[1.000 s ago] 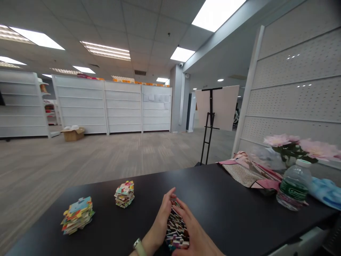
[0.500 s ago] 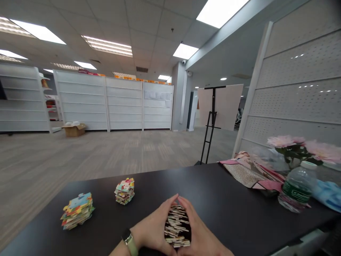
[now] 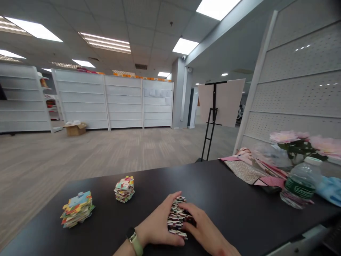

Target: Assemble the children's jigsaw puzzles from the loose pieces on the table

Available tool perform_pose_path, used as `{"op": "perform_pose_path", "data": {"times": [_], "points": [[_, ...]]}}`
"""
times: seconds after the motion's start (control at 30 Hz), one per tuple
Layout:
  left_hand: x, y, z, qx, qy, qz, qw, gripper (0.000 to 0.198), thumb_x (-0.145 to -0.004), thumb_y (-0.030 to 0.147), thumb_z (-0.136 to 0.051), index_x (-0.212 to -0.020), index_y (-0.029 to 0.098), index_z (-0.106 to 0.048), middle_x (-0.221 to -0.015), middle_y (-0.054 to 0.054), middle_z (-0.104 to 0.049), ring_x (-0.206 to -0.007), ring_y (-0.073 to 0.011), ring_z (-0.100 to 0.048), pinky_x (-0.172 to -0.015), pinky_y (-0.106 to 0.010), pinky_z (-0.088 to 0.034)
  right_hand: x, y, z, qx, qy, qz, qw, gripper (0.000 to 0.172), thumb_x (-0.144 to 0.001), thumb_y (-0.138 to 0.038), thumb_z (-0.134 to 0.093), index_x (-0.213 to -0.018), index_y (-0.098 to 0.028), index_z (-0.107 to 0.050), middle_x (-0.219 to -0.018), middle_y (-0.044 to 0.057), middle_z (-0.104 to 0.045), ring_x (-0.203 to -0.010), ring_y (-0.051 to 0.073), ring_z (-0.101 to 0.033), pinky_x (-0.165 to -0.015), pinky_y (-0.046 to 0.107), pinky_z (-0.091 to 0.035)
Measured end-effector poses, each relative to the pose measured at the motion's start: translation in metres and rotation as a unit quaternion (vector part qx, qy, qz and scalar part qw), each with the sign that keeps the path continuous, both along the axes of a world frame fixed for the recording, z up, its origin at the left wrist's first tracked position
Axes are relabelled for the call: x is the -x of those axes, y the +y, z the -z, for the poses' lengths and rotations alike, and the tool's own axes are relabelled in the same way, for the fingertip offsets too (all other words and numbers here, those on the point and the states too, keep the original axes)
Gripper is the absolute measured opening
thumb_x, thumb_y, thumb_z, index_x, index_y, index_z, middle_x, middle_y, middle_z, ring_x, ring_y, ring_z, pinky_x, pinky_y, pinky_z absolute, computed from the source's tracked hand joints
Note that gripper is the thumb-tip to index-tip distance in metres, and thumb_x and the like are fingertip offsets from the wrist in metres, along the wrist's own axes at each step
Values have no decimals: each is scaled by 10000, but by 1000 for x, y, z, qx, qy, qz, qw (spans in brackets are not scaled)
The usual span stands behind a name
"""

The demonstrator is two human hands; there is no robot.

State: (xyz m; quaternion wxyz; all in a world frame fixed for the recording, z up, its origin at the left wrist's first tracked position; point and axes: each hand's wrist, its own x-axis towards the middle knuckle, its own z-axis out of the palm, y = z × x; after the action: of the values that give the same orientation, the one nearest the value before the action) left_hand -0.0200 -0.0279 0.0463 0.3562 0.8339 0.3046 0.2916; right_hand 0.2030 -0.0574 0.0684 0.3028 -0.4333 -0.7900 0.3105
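Note:
Between my two hands, low in the middle of the head view, is a stack of puzzle pieces [image 3: 176, 215], seen mostly by its thin layered edges. My left hand [image 3: 160, 225], with a watch at the wrist, curves around the left side of the stack. On the other side my right hand [image 3: 201, 225] grips it with bent fingers and thumb. To the left on the table stand two more piles: a larger pile of colourful puzzle pieces [image 3: 77, 209] and a smaller pile of puzzle pieces [image 3: 124, 189] farther back.
The black table [image 3: 229, 209] carries a folded pink and beige cloth [image 3: 246, 170], a plastic bottle with a green label [image 3: 301, 185] and pink flowers [image 3: 290, 138] at its right. Beyond it stand an easel [image 3: 211, 121], a cardboard box [image 3: 75, 128] and white shelving [image 3: 125, 103].
My thumbs and fingertips, touching around the stack earlier, have parted. My right hand has shifted right and now grips the stack's side; the stack leans more. Both other piles stay put.

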Motion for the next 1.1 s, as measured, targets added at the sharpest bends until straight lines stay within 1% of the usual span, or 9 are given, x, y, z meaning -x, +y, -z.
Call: {"op": "perform_pose_path", "data": {"times": [0.2,0.3,0.37,0.5,0.67,0.77,0.9,1.0,1.1], "points": [[1,3,-3,-36,-37,41,998,883,-662,407,-879,-1441,251,-494,-1467,-120,-459,-1345,-354,-460,-1168,-476,-324,-20,0,8,-28,32,24,999,267,-864,-199,-593,-1115,-232,-679,-1335,93,-657,-1161,270,-648,-1019,394,-493],[1,4,-2,-28,-44,36,998,816,-660,360,-859,-1395,240,-525,-1469,-125,-441,-1333,-347,-470,-1154,-459,-344,-28,-4,12,-55,49,48,996,301,-866,-208,-571,-1162,-220,-624,-1381,123,-602,-1172,281,-629,-963,389,-520],[1,3,-2,-21,-33,32,999,815,-660,349,-862,-1392,238,-521,-1491,-127,-415,-1362,-354,-440,-1166,-458,-327,-26,-7,9,-49,33,43,997,351,-870,-210,-587,-1220,-236,-608,-1291,99,-657,-1118,268,-648,-934,370,-526],[0,-1,-6,-19,-12,37,999,752,-689,305,-852,-1367,253,-531,-1503,-111,-407,-1370,-343,-431,-1166,-440,-324,-20,-11,2,-39,35,28,998,181,-965,-300,-553,-1089,-253,-676,-1078,43,-732,-964,229,-689,-884,337,-528],[-2,-6,-12,-26,-25,12,999,471,-753,186,-746,-1191,259,-588,-1383,-58,-519,-1250,-276,-522,-1107,-374,-379,-32,1,19,-24,179,150,972,343,-958,-518,-569,-1124,-220,-606,-993,59,-730,-855,238,-710,-782,337,-570],[-5,-8,-13,-36,-28,4,999,420,-739,158,-735,-1120,255,-587,-1307,-42,-561,-1176,-260,-553,-1055,-354,-417,-35,12,30,-40,231,238,943,431,-943,-581,-559,-1169,-216,-543,-1073,91,-720,-917,263,-720,-847,376,-563],[-6,-8,-6,-26,-29,38,999,641,-729,165,-757,-1315,274,-518,-1338,-55,-528,-1215,-269,-536,-1094,-383,-404,-23,12,23,-13,161,157,974,390,-987,-560,-492,-1182,-228,-554,-1173,94,-703,-1007,254,-699,-922,387,-533],[-6,-5,5,-26,-17,-6,1000,1007,-673,227,-834,-1530,263,-306,-1553,-125,-280,-1422,-361,-336,-1184,-496,-297,-13,4,8,10,93,69,993,369,-1043,-525,-387,-1226,-257,-564,-1236,70,-682,-1123,231,-648,-1002,379,-491],[-4,-2,12,-25,1,-41,999,1187,-597,299,-910,-1574,263,-237,-1651,-150,-63,-1500,-436,-134,-1207,-606,-180,-5,-2,-4,23,71,11,997,445,-1051,-561,-326,-1319,-266,-523,-1303,82,-647,-1197,239,-610,-1055,408,-460]]}}
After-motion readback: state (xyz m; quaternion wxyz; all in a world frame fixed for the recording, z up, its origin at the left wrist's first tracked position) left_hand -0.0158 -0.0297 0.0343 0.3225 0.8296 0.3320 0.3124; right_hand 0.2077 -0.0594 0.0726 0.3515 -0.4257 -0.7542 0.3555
